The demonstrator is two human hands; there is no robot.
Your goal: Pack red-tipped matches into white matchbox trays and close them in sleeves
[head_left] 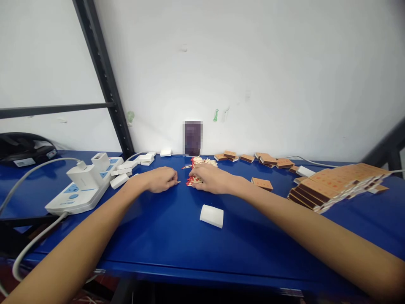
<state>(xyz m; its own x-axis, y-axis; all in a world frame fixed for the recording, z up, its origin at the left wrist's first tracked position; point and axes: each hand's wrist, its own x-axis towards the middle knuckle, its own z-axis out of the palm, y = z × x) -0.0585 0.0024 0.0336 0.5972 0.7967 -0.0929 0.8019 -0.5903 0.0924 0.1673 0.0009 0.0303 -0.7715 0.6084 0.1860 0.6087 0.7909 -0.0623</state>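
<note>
A heap of red-tipped matchsticks lies on the blue table in front of me. My right hand rests at the heap's near side, fingers and thumb curled around some matchsticks whose red heads poke out to its left. Just left of the heap, my left hand is closed in a pinch low over the table. The pale end of a matchstick shows at its fingertips; the rest is hidden by the hand. Nearer to me, between my forearms, lies a white matchbox tray.
White box pieces lie back left, beside a white power strip with chargers and cables. Orange matchbox sleeves are scattered back right; a long stack of them stands at right. A blurred dark rectangle leans on the wall.
</note>
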